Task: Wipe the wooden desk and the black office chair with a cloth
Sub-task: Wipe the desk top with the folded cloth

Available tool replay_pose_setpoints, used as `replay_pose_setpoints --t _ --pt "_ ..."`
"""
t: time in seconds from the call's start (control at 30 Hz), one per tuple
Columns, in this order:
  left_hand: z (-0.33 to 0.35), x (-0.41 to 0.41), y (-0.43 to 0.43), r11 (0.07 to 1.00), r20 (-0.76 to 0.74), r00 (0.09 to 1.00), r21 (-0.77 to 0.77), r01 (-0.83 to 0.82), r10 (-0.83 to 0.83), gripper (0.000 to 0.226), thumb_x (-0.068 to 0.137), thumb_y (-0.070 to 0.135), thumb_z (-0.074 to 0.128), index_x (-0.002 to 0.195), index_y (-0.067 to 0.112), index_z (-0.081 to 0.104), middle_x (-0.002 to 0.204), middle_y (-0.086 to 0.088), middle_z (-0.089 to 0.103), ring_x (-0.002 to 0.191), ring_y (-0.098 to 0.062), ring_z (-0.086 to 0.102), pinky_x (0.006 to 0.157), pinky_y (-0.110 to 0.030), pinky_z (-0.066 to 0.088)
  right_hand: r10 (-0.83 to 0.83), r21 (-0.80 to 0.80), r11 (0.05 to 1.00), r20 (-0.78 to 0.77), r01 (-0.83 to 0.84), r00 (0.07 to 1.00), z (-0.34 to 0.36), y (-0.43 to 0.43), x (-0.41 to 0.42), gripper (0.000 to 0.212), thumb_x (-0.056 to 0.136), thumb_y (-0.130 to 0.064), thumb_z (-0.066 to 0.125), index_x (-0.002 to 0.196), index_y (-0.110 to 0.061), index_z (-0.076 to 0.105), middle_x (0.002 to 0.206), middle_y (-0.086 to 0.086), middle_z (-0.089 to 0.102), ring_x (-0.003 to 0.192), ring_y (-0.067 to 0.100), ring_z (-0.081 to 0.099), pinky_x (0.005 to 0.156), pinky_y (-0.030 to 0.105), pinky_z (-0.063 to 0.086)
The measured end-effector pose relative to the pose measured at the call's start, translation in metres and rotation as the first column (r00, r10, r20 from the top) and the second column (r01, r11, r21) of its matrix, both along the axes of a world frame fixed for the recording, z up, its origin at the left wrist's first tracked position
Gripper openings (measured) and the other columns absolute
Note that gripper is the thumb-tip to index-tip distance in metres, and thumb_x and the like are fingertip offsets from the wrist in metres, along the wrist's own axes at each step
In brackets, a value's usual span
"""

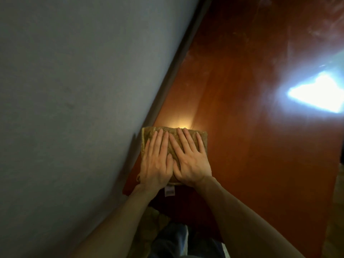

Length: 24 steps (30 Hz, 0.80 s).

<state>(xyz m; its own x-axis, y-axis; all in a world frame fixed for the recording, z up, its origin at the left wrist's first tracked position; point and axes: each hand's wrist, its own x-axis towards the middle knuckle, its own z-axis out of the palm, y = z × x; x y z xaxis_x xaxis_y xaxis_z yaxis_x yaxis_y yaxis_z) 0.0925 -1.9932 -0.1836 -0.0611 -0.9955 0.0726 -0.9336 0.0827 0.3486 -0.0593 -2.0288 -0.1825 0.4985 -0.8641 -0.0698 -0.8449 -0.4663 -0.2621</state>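
While you are leaning over the desk: you are pressing your left hand and right hand flat and side by side, fingers straight and slightly spread, gripping nothing.
Cloth: the folded tan terry cloth is lying under both palms, with its small white label trailing off the near side.
Desk: the glossy reddish-brown wooden desk is carrying the cloth at its near left part, just beside the wall.
Progress: you are apparently mid-wipe. Pale dusty smears are showing far right, so much of the top is probably waiting.
Chair: the black office chair is not appearing in view, so its state cannot be judged.
Surroundings: a plain grey wall is rising on your left, and a bright white glare is masking part of the top.
Obstruction: the wall is likely limiting leftward strokes.
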Motion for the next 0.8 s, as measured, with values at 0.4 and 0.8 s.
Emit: replay_pose_setpoints --t 0.4,0.8 --pt "0.001 -0.009 -0.132 0.997 0.024 0.996 -0.015 0.081 -0.081 0.063 0.101 0.03 0.034 0.157 0.002 0.036 0.165 -0.018 0.032 0.156 -0.029 0.026 0.125 -0.051 0.026 -0.072 -0.058 0.995 0.066 0.076 0.995 -0.003 -0.115 -0.015 0.065 0.104 -0.046 0.034 0.162 -0.019 0.027 0.169 0.013 0.021 0.159 0.027 0.009 0.127 0.056 0.008" --pt "-0.008 -0.015 -0.281 0.959 -0.02 0.959 -0.025 0.282 -0.283 0.065 0.099 0.023 0.03 0.16 0.0 0.027 0.168 -0.02 0.023 0.159 -0.029 0.015 0.126 -0.052 0.021 -0.266 -0.084 0.958 0.107 0.276 0.958 -0.009 -0.229 -0.022 0.07 0.102 -0.048 0.035 0.164 -0.021 0.018 0.171 0.011 0.015 0.159 0.024 0.004 0.127 0.055 0.005"
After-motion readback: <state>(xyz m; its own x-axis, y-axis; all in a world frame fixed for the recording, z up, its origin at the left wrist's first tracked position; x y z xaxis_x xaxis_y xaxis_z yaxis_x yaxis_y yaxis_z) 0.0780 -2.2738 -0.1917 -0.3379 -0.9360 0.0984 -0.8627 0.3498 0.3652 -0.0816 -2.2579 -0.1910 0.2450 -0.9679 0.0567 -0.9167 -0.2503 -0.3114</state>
